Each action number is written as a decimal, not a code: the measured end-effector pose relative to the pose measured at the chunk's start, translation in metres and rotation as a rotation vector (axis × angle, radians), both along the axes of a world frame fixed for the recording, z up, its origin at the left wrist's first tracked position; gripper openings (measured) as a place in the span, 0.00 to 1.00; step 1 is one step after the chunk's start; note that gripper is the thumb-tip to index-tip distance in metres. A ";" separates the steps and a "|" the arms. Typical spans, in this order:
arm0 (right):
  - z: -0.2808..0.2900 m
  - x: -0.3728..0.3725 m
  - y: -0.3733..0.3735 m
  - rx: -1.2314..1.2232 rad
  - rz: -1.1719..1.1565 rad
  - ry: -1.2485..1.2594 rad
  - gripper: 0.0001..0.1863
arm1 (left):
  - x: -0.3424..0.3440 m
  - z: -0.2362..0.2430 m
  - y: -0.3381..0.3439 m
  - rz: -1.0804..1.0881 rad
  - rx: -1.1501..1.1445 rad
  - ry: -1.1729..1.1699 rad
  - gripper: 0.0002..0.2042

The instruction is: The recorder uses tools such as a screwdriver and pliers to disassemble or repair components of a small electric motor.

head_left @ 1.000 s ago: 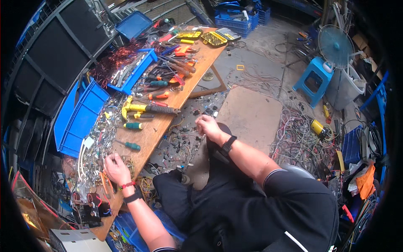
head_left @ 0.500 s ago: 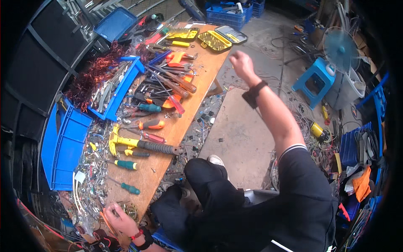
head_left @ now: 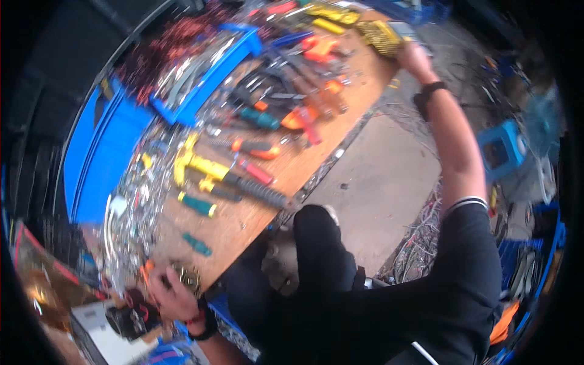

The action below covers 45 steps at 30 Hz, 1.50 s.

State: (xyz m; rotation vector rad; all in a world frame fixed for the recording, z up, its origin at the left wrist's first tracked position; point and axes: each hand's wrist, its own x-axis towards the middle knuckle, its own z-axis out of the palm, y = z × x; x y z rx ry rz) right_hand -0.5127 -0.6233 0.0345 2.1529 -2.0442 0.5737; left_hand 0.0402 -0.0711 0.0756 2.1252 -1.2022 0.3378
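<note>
At the table's far right end, my right hand (head_left: 417, 62) is over the edge of a yellow bit case (head_left: 378, 38) with a grey lid. Its fingers are smeared by motion, so any hold is unclear. My left hand (head_left: 173, 296) is at the near left of the table, its fingers closed around a slender orange object (head_left: 146, 269), mostly hidden. Beside those fingers sits a round brass-coloured part (head_left: 190, 278). A small green screwdriver (head_left: 197, 244) lies just beyond it, then a green-and-yellow screwdriver (head_left: 198, 204) and a yellow claw hammer (head_left: 210, 167).
Pliers, a red-handled screwdriver (head_left: 254, 171) and an orange-black screwdriver (head_left: 255, 149) cover the wooden table (head_left: 359, 112). A blue tray (head_left: 210, 76) holds metal pieces; another blue tray (head_left: 109, 158) stands left. A blue stool (head_left: 502, 149) and tangled wires (head_left: 417, 240) are at right.
My right hand has moved from beyond the table edge to the bit case. The view has turned, shifting the table up and right. My left hand stays near the brass part.
</note>
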 end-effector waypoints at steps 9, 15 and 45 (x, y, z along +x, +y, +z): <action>0.001 -0.020 -0.014 -0.010 0.158 -0.088 0.18 | 0.006 -0.004 -0.007 -0.037 -0.071 0.152 0.04; -0.007 -0.054 -0.038 0.087 0.182 -0.050 0.20 | 0.005 -0.005 -0.006 -0.040 -0.072 0.095 0.05; 0.008 -0.021 0.007 0.062 0.131 -0.313 0.12 | 0.016 -0.016 -0.004 -0.050 -0.079 0.107 0.08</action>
